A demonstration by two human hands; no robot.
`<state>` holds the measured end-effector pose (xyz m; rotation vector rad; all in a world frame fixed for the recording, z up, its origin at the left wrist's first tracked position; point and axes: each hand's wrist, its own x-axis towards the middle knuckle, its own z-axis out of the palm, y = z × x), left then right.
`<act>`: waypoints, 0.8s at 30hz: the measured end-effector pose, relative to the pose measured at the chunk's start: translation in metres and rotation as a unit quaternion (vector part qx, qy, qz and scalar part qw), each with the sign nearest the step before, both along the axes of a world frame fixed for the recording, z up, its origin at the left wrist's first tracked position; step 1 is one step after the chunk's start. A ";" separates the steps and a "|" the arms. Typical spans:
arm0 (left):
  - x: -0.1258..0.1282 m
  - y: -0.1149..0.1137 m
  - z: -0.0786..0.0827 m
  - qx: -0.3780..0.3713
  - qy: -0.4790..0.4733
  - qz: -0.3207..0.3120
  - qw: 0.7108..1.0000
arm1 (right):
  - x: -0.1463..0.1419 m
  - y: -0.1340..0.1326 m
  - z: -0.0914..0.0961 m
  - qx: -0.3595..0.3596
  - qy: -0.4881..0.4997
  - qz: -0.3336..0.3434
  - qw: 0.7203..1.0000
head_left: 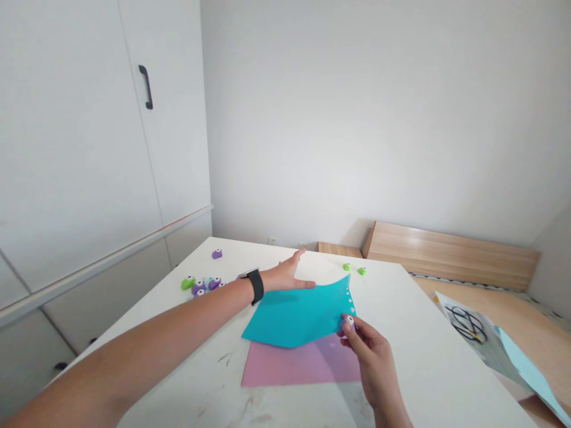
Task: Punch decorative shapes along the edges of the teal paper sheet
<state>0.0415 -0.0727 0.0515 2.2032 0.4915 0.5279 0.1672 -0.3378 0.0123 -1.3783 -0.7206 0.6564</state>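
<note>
A turquoise sheet of paper (294,315) with a curved far edge and a row of small punched holes on its right side lies over a pink sheet of paper (298,365). My right hand (368,345) is closed on a small purple craft punch (348,324) with a white eye, at the sheet's right edge. My left hand (288,274), wearing a dark-banded watch, reaches over the sheet's far edge with fingers spread and nothing in it. Left of my wrist sits a cluster of purple punches (198,289), with a green punch (188,283) beside it, partly behind my forearm.
Another purple punch (217,254) stands near the far left corner of the white table (414,345). Two green punches (347,267) are near the far right edge. A bed (446,249) bearing papers and a dark cable (466,324) is to the right; white cabinets (89,148) are left.
</note>
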 end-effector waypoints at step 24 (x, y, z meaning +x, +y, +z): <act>-0.047 -0.147 0.022 -0.680 -0.185 -0.162 0.690 | -0.033 0.045 0.055 0.117 0.006 -0.003 0.993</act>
